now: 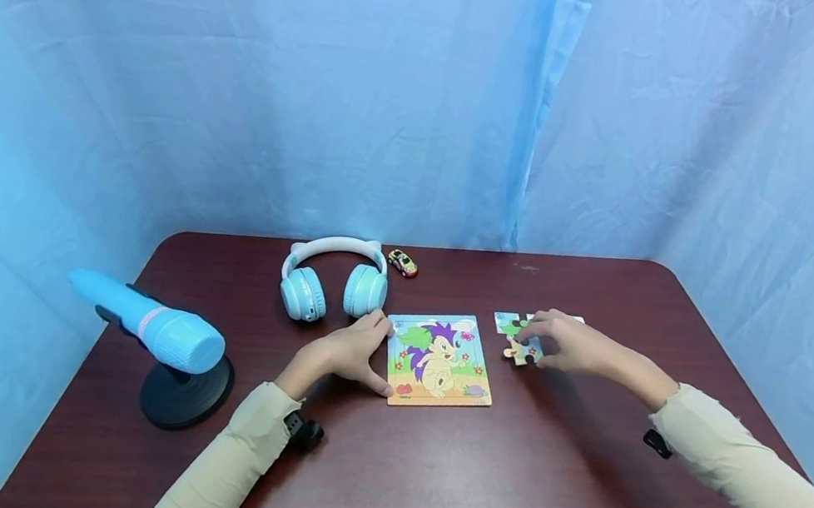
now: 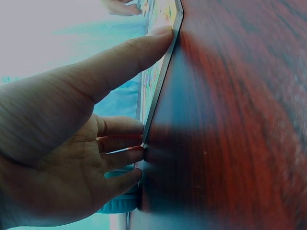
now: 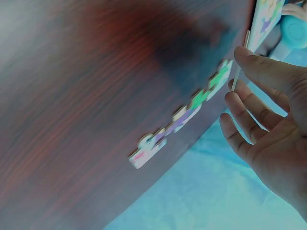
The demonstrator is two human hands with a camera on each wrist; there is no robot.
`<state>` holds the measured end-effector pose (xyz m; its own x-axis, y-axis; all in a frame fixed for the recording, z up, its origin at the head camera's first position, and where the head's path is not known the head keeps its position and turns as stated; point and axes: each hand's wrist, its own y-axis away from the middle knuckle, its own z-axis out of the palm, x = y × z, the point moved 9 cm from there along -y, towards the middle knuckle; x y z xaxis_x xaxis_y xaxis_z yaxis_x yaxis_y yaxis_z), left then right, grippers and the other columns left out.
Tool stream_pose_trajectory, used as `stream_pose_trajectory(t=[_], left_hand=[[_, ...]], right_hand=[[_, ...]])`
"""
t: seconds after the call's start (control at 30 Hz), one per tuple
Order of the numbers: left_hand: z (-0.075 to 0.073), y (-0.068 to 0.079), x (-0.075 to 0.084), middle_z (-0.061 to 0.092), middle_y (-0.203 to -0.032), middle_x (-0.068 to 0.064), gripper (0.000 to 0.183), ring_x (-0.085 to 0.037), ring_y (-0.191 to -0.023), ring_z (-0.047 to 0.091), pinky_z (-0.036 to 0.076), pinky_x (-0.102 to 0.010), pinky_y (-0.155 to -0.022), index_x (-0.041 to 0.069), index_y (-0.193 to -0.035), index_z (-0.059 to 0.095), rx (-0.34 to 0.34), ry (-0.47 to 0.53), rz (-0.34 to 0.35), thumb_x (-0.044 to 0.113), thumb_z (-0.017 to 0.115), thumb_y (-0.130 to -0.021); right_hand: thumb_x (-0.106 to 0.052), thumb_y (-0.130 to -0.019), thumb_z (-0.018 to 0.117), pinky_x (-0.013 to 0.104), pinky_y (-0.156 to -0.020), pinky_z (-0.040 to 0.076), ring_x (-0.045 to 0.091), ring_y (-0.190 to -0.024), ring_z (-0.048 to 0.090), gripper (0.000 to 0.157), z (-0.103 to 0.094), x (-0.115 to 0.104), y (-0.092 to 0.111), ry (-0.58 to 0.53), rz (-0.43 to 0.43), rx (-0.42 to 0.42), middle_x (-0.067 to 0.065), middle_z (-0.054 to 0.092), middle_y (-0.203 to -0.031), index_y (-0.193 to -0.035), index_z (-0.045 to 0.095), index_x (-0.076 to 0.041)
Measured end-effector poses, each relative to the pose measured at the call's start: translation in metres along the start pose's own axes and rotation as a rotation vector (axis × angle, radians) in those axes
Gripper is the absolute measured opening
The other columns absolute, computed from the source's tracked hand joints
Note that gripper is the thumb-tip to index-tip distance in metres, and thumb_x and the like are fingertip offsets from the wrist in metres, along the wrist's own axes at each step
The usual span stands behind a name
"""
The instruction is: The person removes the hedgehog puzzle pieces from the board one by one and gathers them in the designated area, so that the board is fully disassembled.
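So the left hand is up against the left side of a flat, square picture-puzzle board with a purple-haired cartoon hedgehog on it, thumb at the near corner and fingers by the far one, spread out and just touching the edge rather than gripping anything. The board lies flat around the middle of the dark reddish-brown wooden bench. Over to the right of it, the right hand has a thin tan jigsaw piece with knobbly edges pinched between thumb and fingers; the right wrist view catches that piece nearly edge-on. Some loose colourful jigsaw pieces lie in a row on the bench beside that hand, partly hidden by it in the head view. Just past the left fingers there's a pair of white and light-blue over-ear headphones, with a small yellow patterned toy car right beside the band. Far left is a chunky light-blue tube-shaped thing tilted on a round black stand.
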<state>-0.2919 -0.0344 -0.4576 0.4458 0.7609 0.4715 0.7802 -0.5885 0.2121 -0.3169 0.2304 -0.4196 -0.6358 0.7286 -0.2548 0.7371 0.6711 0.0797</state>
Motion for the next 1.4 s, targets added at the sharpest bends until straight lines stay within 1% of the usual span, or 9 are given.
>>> stream_pose_trajectory(t=[0.07, 0.2, 0.33, 0.4, 0.63, 0.87, 1.0, 1.23, 1.4], left_hand=[[0.000, 0.000, 0.000, 0.043, -0.125, -0.009, 0.083, -0.021, -0.115, 0.044, 0.045, -0.037, -0.100, 0.002, -0.135, 0.046, -0.002, 0.000, -0.002, 0.047, 0.088, -0.078], [0.000, 0.000, -0.002, 0.043, -0.126, -0.009, 0.084, -0.021, -0.117, 0.044, 0.045, -0.038, -0.101, 0.002, -0.136, 0.046, -0.003, -0.006, -0.006, 0.047, 0.087, -0.078], [0.000, -0.001, -0.002, 0.043, -0.127, -0.009, 0.085, -0.021, -0.117, 0.044, 0.046, -0.038, -0.101, 0.002, -0.136, 0.046, 0.000, -0.008, -0.005, 0.047, 0.088, -0.077], [0.000, -0.001, -0.002, 0.043, -0.126, -0.009, 0.085, -0.022, -0.116, 0.044, 0.045, -0.038, -0.101, 0.002, -0.136, 0.046, 0.001, -0.006, 0.000, 0.047, 0.088, -0.078], [0.001, -0.001, -0.001, 0.043, -0.126, -0.010, 0.085, -0.022, -0.116, 0.044, 0.045, -0.038, -0.102, 0.001, -0.136, 0.045, 0.000, 0.002, 0.006, 0.046, 0.088, -0.078], [0.000, 0.000, -0.001, 0.043, -0.126, -0.009, 0.086, -0.022, -0.118, 0.043, 0.045, -0.038, -0.103, 0.001, -0.136, 0.045, -0.001, 0.004, 0.004, 0.046, 0.088, -0.077], [0.000, 0.000, -0.001, 0.043, -0.126, -0.009, 0.085, -0.022, -0.118, 0.042, 0.045, -0.037, -0.103, 0.002, -0.136, 0.045, 0.000, 0.005, 0.003, 0.046, 0.088, -0.077], [0.000, 0.000, -0.002, 0.043, -0.126, -0.009, 0.085, -0.022, -0.118, 0.043, 0.045, -0.038, -0.102, 0.002, -0.136, 0.046, 0.001, 0.011, 0.001, 0.046, 0.088, -0.077], [0.000, 0.001, -0.002, 0.043, -0.127, -0.009, 0.084, -0.022, -0.118, 0.043, 0.045, -0.038, -0.102, 0.002, -0.136, 0.046, 0.002, 0.017, -0.007, 0.045, 0.088, -0.078]], right_hand=[[0.001, -0.080, 0.082, 0.052, -0.088, 0.052, 0.033, -0.111, 0.059, 0.038, -0.001, 0.006, 0.006, 0.003, 0.011, -0.003, 0.010, 0.068, -0.117, -0.116, 0.075, -0.010], [0.002, -0.078, 0.083, 0.050, -0.086, 0.054, 0.034, -0.109, 0.061, 0.038, -0.003, 0.017, 0.017, 0.018, 0.016, 0.007, 0.011, 0.069, -0.114, -0.113, 0.076, -0.009], [0.003, -0.076, 0.084, 0.054, -0.089, 0.054, 0.044, -0.117, 0.060, 0.037, -0.005, 0.028, 0.026, 0.020, 0.021, 0.026, 0.017, 0.069, -0.118, -0.111, 0.077, -0.008], [0.004, -0.075, 0.084, 0.056, -0.090, 0.054, 0.046, -0.121, 0.058, 0.038, -0.005, 0.033, 0.030, 0.020, 0.026, 0.037, 0.019, 0.069, -0.121, -0.110, 0.077, -0.008], [0.004, -0.073, 0.085, 0.047, -0.082, 0.056, 0.030, -0.104, 0.065, 0.040, -0.003, 0.050, 0.041, 0.048, 0.017, 0.074, 0.007, 0.071, -0.111, -0.109, 0.077, -0.010], [0.004, -0.074, 0.084, 0.044, -0.078, 0.054, 0.027, -0.100, 0.063, 0.041, -0.001, 0.064, 0.051, 0.057, 0.049, 0.076, 0.005, 0.069, -0.108, -0.111, 0.077, -0.012], [0.004, -0.073, 0.084, 0.045, -0.078, 0.054, 0.025, -0.097, 0.064, 0.042, -0.001, 0.069, 0.054, 0.065, 0.049, 0.087, 0.002, 0.069, -0.105, -0.111, 0.076, -0.013], [0.004, -0.071, 0.085, 0.045, -0.078, 0.055, 0.028, -0.098, 0.065, 0.041, -0.003, 0.072, 0.059, 0.070, 0.029, 0.140, 0.004, 0.069, -0.105, -0.109, 0.076, -0.012], [0.004, -0.071, 0.085, 0.046, -0.078, 0.054, 0.027, -0.097, 0.065, 0.040, -0.003, 0.071, 0.060, 0.058, 0.031, 0.146, 0.004, 0.069, -0.104, -0.108, 0.076, -0.011]])
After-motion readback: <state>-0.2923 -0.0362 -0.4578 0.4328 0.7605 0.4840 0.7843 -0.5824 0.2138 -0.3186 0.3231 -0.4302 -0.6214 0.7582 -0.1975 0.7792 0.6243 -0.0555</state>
